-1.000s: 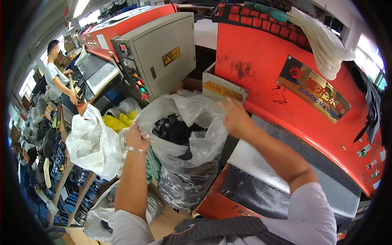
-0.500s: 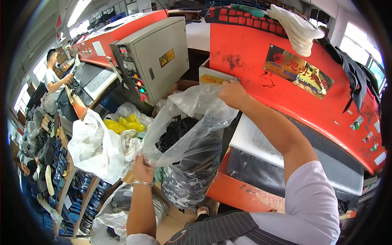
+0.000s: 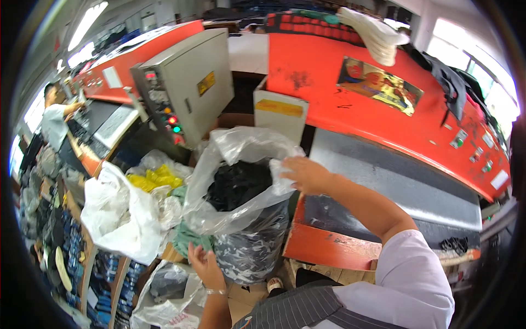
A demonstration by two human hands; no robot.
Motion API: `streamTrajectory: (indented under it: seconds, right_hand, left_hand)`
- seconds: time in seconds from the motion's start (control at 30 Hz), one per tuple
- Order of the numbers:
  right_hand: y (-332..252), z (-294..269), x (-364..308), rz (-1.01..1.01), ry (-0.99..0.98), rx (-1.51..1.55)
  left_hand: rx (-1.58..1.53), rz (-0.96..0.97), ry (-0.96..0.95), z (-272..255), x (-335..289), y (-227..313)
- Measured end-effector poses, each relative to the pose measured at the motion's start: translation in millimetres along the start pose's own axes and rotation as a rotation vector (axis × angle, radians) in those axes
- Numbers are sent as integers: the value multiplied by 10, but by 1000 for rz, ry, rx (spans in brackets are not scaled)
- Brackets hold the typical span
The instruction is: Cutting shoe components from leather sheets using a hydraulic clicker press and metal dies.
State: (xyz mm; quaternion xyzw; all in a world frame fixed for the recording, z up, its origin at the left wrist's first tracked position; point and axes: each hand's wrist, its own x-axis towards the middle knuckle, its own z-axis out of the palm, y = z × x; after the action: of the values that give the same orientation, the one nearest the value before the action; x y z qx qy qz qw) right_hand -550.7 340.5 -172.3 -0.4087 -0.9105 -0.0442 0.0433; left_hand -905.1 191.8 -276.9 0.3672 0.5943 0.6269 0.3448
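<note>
Left hand (image 3: 205, 267) lowered; bag (image 3: 230, 219) stands upright, mouth up.

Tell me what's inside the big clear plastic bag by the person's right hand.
Inside the clear plastic bag, a heap of black pieces shows through the open mouth; grey camouflage-patterned material shows lower down. Whatever lies beneath the heap's top is covered.

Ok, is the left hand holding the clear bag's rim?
No, the left hand is open with its fingers spread, below and apart from the clear bag in the picture.
</note>
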Motion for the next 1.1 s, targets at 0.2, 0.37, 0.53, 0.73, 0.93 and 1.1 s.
streamTrajectory:
  seconds: [0.2,0.37,0.53,0.73,0.93,1.1]
  right_hand:
    - [-748,-315,-528,50,-144,187]
    - [-865,-231,-1632,385,152,204]
    - [-1205,-323,-3126,682,527,94]
    - [-2303,-57,-4884,1231,444,188]
    - [-5205,1762,-6963,2123,143,310]
    - [-8520,2683,-6825,3065,-608,508]
  left_hand:
    - [313,655,-411,194,-315,-357]
    - [91,250,-851,1094,-679,291]
    - [-23,1038,-1293,1938,-1307,586]
    - [-8,963,-1762,2610,-2837,626]
    - [516,1630,-1162,2754,-3573,293]
    - [594,1666,-1044,2914,-3569,343]
